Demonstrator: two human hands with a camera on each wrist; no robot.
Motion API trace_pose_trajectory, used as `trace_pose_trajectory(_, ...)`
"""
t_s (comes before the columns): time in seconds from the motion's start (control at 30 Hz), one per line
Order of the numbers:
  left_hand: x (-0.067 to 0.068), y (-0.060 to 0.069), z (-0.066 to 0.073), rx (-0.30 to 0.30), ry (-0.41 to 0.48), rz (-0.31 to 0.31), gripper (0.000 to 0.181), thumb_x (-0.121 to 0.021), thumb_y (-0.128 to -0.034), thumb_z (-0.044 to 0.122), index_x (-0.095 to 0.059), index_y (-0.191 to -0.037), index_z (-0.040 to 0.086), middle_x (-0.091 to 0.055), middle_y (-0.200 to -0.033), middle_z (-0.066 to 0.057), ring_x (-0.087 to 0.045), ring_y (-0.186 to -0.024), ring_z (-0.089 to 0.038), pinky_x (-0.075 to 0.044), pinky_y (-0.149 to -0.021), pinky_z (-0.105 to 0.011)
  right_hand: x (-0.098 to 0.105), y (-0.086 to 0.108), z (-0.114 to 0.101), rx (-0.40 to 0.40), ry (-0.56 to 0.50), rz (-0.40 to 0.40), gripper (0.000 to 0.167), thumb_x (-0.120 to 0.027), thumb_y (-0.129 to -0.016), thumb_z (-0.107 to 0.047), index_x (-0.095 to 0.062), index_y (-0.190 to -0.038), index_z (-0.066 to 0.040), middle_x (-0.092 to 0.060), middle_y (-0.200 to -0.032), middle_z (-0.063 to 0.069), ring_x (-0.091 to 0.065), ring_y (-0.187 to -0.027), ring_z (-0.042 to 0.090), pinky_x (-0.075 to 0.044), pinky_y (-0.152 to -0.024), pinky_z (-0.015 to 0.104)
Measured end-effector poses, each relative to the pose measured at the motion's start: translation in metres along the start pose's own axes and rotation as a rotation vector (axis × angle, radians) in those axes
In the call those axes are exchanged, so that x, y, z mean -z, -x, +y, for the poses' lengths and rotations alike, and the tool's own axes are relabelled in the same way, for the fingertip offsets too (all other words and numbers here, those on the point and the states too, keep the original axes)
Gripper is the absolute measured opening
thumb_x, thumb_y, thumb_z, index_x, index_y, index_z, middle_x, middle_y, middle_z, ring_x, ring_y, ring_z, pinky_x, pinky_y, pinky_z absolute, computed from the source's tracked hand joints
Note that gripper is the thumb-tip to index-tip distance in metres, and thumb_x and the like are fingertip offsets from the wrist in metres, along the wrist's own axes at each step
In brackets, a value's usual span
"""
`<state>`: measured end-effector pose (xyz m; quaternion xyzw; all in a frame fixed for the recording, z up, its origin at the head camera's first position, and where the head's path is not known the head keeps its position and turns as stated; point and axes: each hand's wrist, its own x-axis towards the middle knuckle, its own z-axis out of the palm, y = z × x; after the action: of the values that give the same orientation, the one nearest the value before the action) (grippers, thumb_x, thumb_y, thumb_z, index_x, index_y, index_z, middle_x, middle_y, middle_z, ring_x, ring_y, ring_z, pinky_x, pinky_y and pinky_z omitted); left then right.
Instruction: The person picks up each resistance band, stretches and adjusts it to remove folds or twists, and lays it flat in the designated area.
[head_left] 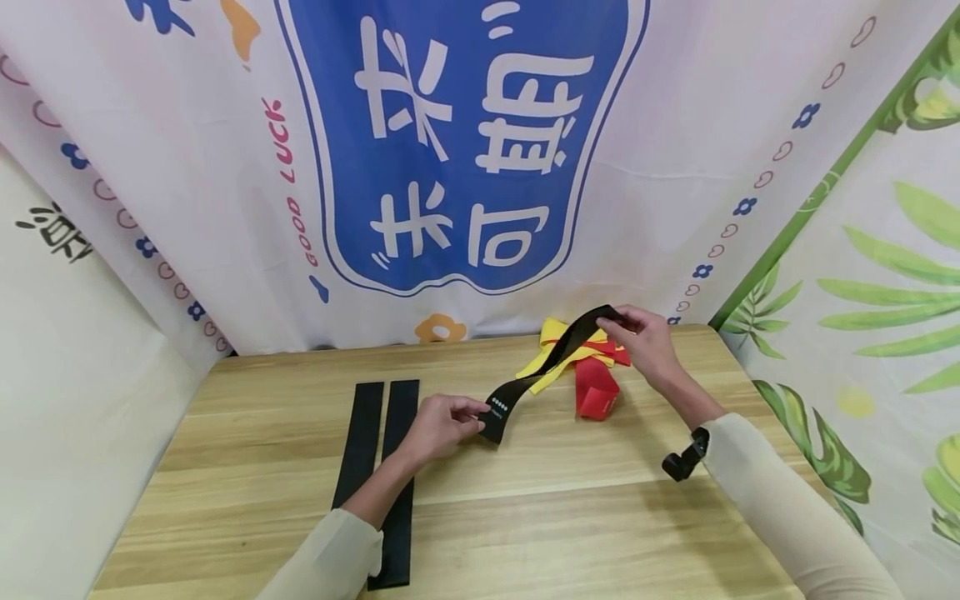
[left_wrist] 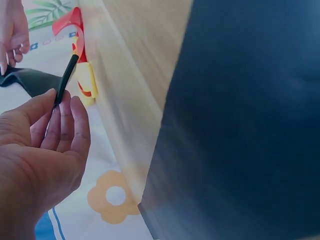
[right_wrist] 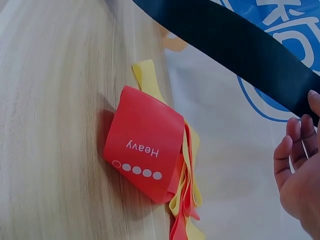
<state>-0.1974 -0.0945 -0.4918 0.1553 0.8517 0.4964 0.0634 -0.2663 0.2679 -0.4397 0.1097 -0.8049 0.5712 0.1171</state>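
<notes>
Stretched between my two hands is a black resistance band [head_left: 513, 390], slightly twisted, with white dots and print near its lower end. The left hand [head_left: 442, 429] pinches that lower end between thumb and fingers, just above the table. Higher and farther right, the right hand [head_left: 645, 342] pinches the other end. In the left wrist view the band's edge [left_wrist: 66, 80] sticks up from the thumb and fingertips. The right wrist view shows the band [right_wrist: 225, 45] running to the right fingers [right_wrist: 295, 150].
Two flat black bands [head_left: 358, 442] lie side by side under the left forearm. Behind the held band, a red band [head_left: 597, 398] marked "Heavy" lies bunched with a yellow band [head_left: 553, 329] at the wooden table's [head_left: 540, 517] back edge. A printed curtain [head_left: 675, 167] hangs behind.
</notes>
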Motion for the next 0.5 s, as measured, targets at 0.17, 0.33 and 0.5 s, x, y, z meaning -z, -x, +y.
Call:
trace_pose_trajectory(0.17, 0.001, 0.011, -0.001, -0.009, 0.012, -0.023, 0.021, -0.081, -0.0897, -0.002, -0.084, -0.108, 0.008, -0.080, -0.102, -0.007, -0.071, -0.084, -0.012, -0.057, -0.070, -0.022, -0.004, 0.000, 0.001, -0.026, 0.001, 0.016, 0.027, -0.076, -0.100, -0.024, -0.074, -0.113, 0.000, -0.065, -0.091, 0.016, -0.059, -0.077, 0.019, -0.055, -0.067, 0.020)
trace_pose_trajectory(0.33, 0.004, 0.023, 0.001, -0.005, 0.029, -0.040, 0.022, -0.081, -0.0898, -0.002, -0.084, -0.108, 0.010, -0.080, -0.106, -0.006, -0.070, -0.085, -0.012, -0.057, -0.072, -0.022, -0.009, 0.000, 0.004, -0.066, -0.001, 0.030, 0.033, -0.079, -0.098, -0.031, -0.075, -0.112, -0.001, -0.066, -0.094, 0.014, -0.058, -0.080, 0.023, -0.054, -0.065, 0.020)
trace_pose_trajectory(0.5, 0.009, 0.034, 0.003, -0.007, 0.039, -0.057, 0.022, -0.082, -0.0895, 0.000, -0.084, -0.108, 0.011, -0.080, -0.104, -0.005, -0.069, -0.085, -0.013, -0.055, -0.070, -0.022, -0.013, 0.000, 0.004, -0.094, 0.005, 0.026, 0.033, -0.079, -0.098, -0.029, -0.075, -0.111, 0.000, -0.064, -0.091, 0.011, -0.056, -0.080, 0.025, -0.051, -0.063, 0.023)
